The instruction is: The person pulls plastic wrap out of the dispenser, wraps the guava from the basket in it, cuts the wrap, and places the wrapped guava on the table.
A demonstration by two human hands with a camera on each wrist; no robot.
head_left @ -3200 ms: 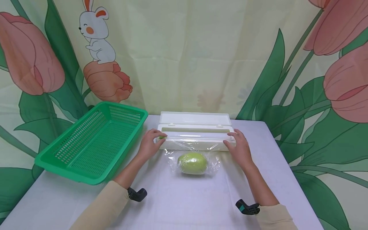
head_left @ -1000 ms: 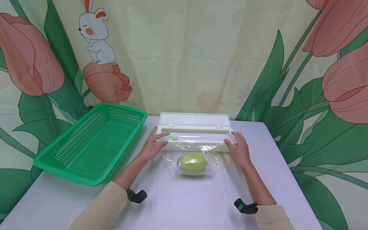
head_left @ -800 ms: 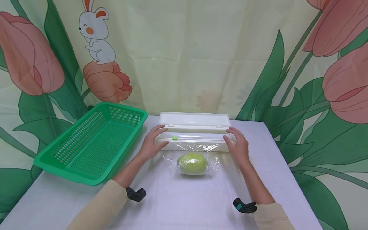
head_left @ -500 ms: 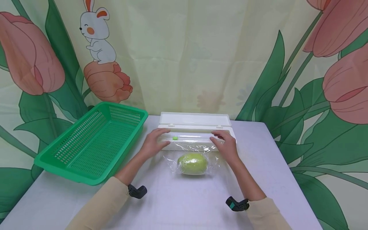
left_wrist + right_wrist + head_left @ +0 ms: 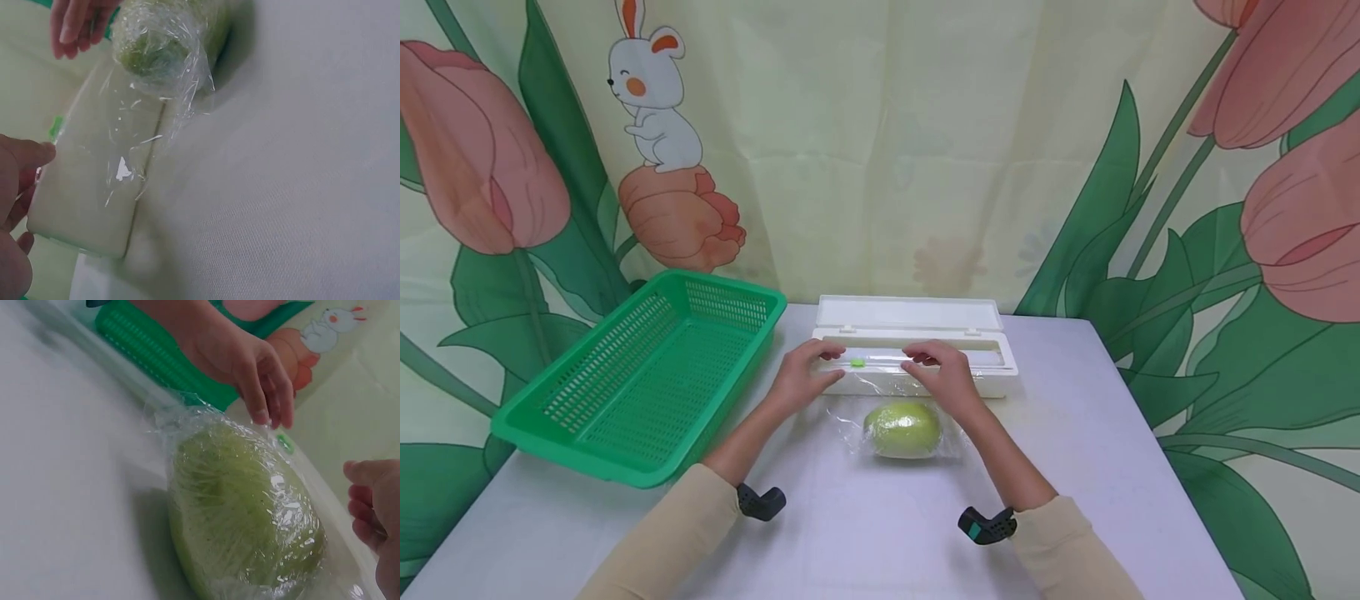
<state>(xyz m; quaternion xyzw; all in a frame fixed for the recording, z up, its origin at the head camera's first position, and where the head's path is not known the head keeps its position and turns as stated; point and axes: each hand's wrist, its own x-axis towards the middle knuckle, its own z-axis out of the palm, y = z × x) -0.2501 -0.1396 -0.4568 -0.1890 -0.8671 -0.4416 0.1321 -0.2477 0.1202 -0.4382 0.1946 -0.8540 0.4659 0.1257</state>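
A white cling film dispenser [image 5: 996, 385] lies across the table with its lid [image 5: 910, 314] flipped back. A green cutter slide [image 5: 857, 363] sits near the left of its clear track. Clear cling film [image 5: 125, 169] runs from the front of the box to a pale green oval fruit [image 5: 902, 433], which is wrapped in it. My left hand [image 5: 801, 377] is at the box's left end, thumb at the front edge and fingers bent over the top. My right hand [image 5: 946, 382] hovers over the middle, fingers loosely bent, nothing visible between thumb and fingers.
A green plastic basket [image 5: 625, 392] stands at the left, close to my left forearm. The table has a white cloth [image 5: 880, 533]. A printed curtain [image 5: 880, 167] with tulips and a rabbit hangs behind it.
My right hand has moved left along the dispenser from its right end to the middle. The green slide has shifted a little right since the earliest frame. The wrapped fruit has stayed in place.
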